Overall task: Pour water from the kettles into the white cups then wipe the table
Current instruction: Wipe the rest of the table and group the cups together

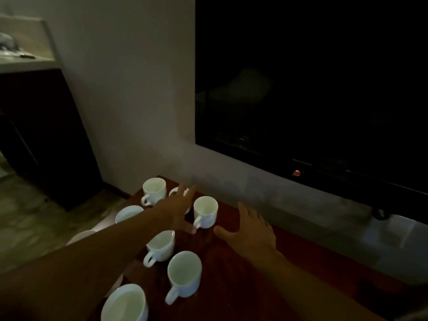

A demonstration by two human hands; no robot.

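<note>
While spread open and empty, left hand (176, 209) over cups (205, 212) crowding desk's (231, 274) left edge; right hand (250, 230) open, fingers apart, above bare wood toward right, near wall (301, 205) edge.

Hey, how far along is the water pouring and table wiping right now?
Early, by the look of it. The white cups are set out upright on the dark red table; the light is too dim to say whether any hold water. Both hands are empty: the left hand reaches among the cups, the right hand hovers open beside them. No kettle or cloth is in view, so wiping remains.
</note>
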